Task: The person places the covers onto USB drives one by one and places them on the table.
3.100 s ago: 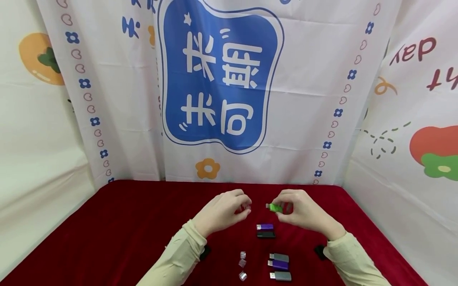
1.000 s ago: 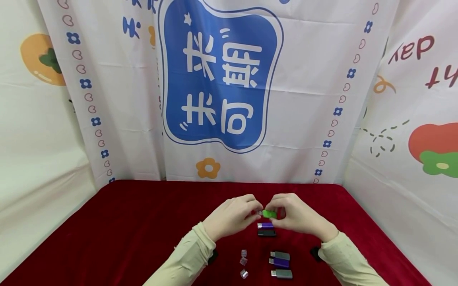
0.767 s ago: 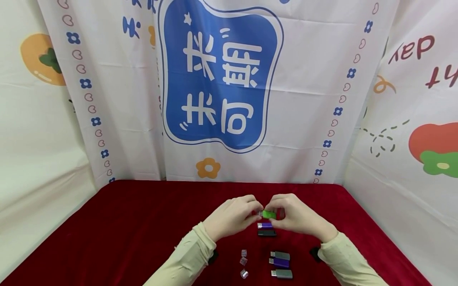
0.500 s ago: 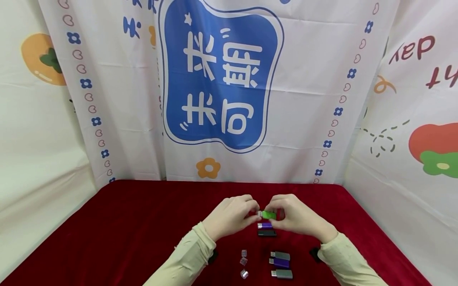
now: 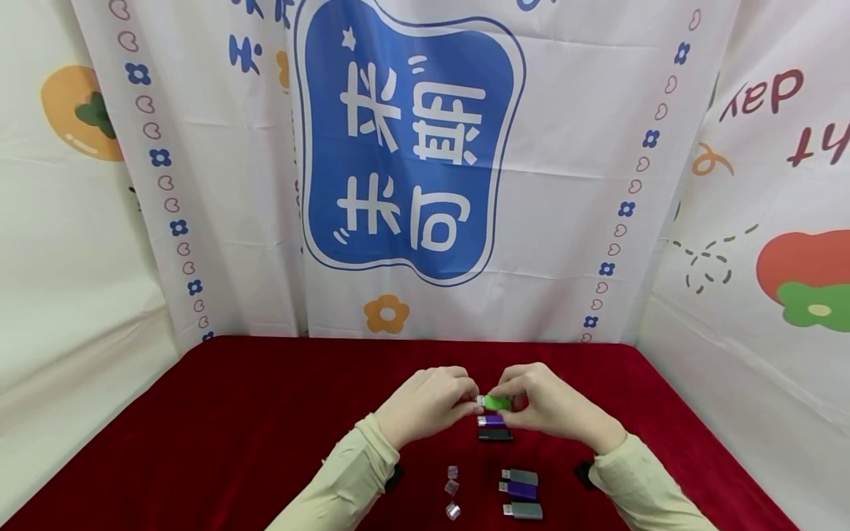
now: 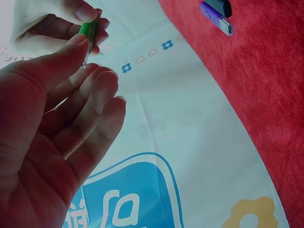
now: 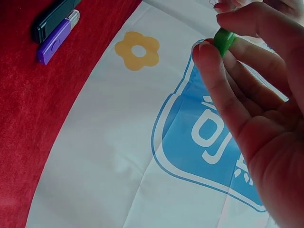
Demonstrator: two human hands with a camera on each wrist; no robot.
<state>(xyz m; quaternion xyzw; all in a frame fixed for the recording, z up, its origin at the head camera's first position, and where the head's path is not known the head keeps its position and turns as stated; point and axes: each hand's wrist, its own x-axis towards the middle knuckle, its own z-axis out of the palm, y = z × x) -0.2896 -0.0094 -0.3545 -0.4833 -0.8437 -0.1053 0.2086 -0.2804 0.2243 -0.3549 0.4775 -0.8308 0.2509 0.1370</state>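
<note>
Working closer than before, left hand point(image 5: 426, 404) and right hand point(image 5: 554, 405) pinch the green stick point(image 5: 499, 403) at nine and three o'clock; its tip point(image 5: 481, 400) may be nearly covered.

From my remote seat, I see red cloth point(image 6: 266, 95) with a matt, fuzzy pile. The green USB stick point(image 5: 498, 403) looks smooth plastic to me, the cubes point(image 5: 453, 510) clear and glossy.

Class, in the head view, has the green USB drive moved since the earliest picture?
Yes. Judged against the purple USB drive beside the black stick, the green USB drive has shifted left and come nearer.
</note>
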